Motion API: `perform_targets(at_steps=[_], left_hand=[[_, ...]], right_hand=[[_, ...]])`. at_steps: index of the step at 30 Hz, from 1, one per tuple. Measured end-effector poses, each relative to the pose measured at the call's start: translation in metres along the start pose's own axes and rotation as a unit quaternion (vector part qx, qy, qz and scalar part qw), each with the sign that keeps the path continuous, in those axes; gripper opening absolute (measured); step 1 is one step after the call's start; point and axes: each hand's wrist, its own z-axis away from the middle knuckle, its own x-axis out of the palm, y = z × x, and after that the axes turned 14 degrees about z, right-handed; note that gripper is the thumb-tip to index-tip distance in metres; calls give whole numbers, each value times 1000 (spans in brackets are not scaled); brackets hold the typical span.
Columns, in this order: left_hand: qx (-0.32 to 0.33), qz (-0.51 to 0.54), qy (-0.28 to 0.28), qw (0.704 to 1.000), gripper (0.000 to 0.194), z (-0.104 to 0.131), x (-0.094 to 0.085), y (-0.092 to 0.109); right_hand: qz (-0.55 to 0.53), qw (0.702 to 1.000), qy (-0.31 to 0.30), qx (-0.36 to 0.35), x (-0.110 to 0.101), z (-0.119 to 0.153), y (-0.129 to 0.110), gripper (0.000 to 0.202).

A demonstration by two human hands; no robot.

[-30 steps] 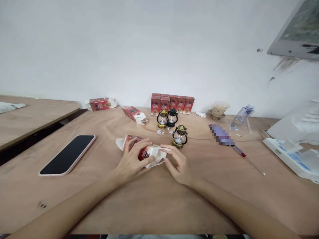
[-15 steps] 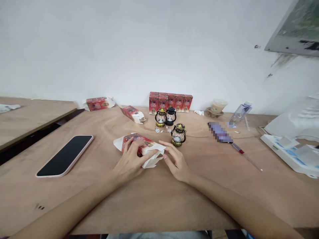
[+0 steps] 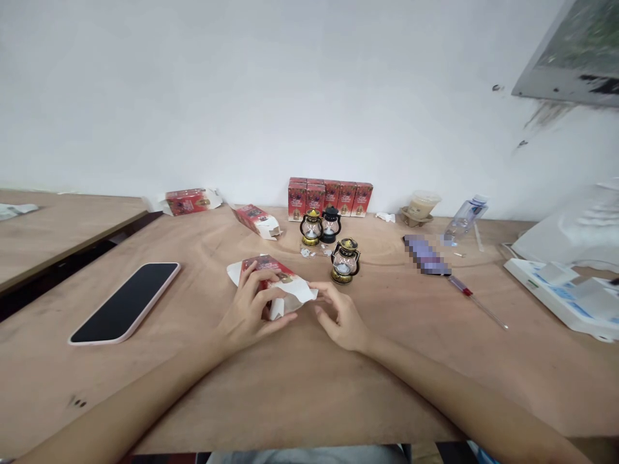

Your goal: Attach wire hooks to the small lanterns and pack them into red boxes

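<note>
Clearly, your left hand curls its fingers over a red-printed, white-lined cardboard box, gripping it low above the smooth brown wooden table; your right hand has its fingertips at the box's thin white end flap, though I can't tell whether they pinch it. Just beyond stands a gold-and-black lantern with a rounded clear globe. Farther back, a clear plastic cup holds a pale tan drink
</note>
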Motion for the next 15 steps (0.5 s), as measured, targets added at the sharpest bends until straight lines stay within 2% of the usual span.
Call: perform_targets(at_steps=[8,15], left_hand=[[-18,24,32,999,25,-2,0,6],[-14,14,14,1000,22,-3,-1,7]], right_hand=[[66,995,2,-78,-5,-1,-9,36],[77,992,6,-104,-4,-2,-6,36]])
